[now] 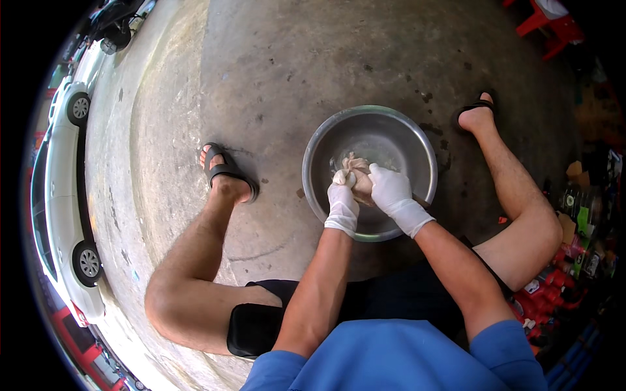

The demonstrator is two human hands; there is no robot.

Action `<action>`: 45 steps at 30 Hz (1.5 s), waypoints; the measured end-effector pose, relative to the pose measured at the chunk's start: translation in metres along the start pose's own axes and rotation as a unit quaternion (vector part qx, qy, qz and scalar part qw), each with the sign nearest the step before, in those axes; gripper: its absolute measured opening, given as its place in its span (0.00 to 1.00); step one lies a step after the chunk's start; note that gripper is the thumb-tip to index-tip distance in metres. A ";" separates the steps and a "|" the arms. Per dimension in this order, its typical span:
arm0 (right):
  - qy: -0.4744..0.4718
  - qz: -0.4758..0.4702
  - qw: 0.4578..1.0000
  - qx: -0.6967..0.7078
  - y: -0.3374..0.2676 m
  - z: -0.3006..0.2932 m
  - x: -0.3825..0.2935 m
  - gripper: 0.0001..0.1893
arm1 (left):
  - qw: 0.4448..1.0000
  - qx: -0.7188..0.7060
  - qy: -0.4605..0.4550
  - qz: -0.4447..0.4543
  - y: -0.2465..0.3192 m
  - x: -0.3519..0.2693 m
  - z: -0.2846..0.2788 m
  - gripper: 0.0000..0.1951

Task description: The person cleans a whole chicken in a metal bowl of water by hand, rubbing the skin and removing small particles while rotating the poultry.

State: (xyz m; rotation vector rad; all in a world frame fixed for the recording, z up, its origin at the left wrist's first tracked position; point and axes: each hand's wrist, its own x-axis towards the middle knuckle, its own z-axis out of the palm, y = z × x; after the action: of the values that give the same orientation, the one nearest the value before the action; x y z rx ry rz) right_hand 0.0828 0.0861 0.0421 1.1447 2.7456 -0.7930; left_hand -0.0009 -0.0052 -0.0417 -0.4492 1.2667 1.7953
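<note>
A piece of pale raw meat [362, 184] is held over the inside of a round stainless-steel bowl [369, 234]. My left hand [343, 198], in a white glove, grips the left side of the meat with bent fingers. At the meat's right side, my right hand [392, 188] is closed, its gloved thumb extended toward the meat. A brown handle [421, 201] protrudes from beneath the right hand, near the bowl's rim. Whatever joins that handle is largely hidden by the glove and meat. Wet residue shows on the bowl's floor.
The bowl stands on a stained concrete floor [274, 97] between my sandaled feet [225, 171]. Bottles and red containers [543, 293] crowd the right edge. A red plastic stool [550, 27] is at the upper right. A white car [66, 181] is parked on the left.
</note>
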 end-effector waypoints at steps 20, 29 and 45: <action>-0.004 0.054 0.998 -0.014 0.008 -0.008 0.002 0.08 | 0.999 0.005 0.031 -0.007 -0.005 -0.003 0.007 0.08; 0.015 0.039 0.999 -0.019 0.013 -0.002 0.003 0.08 | 1.000 0.009 0.028 0.004 0.000 -0.003 0.010 0.08; 0.062 -0.088 0.994 -0.001 0.017 0.003 -0.003 0.06 | 0.993 -0.090 0.026 -0.075 0.007 0.003 0.005 0.07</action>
State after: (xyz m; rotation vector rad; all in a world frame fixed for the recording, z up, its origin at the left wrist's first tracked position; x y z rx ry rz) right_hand 0.0959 0.0927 0.0324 0.9949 2.9813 -0.7597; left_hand -0.0069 -0.0001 -0.0376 -0.6787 1.0811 1.7860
